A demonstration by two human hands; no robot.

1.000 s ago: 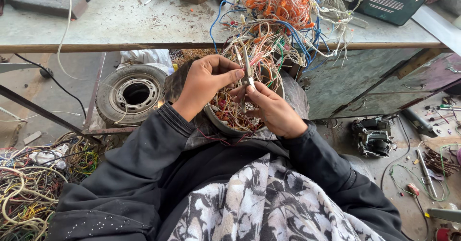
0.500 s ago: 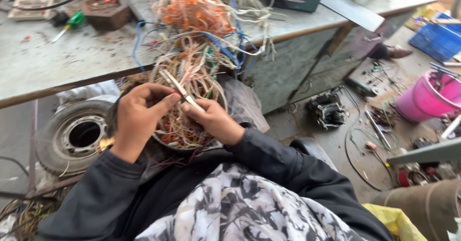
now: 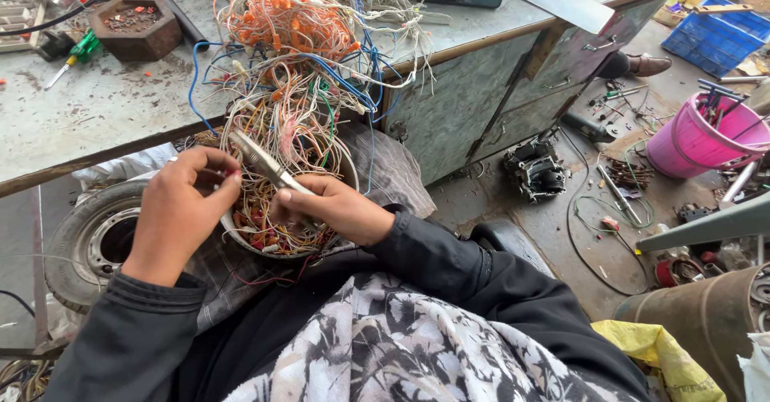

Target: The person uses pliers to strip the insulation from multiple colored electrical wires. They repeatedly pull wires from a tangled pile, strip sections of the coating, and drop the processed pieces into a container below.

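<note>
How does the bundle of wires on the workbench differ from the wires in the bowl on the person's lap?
The bundle of wires on the workbench is heaped high and shows many orange pieces and long blue strands, some hanging over the edge. The wires in the bowl lie lower, held inside its rim, mostly pale, yellow and red. The right hand holds a metal tool over them; the left hand pinches a strand. Both are tangled thin wires.

Wires (image 3: 277, 218) in bowl (image 3: 350, 179) — tyre (image 3: 88, 246) left

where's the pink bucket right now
The pink bucket stands on the floor at the right edge of the head view, below the blue crate and right of the workbench, with tools sticking out of it.
</note>
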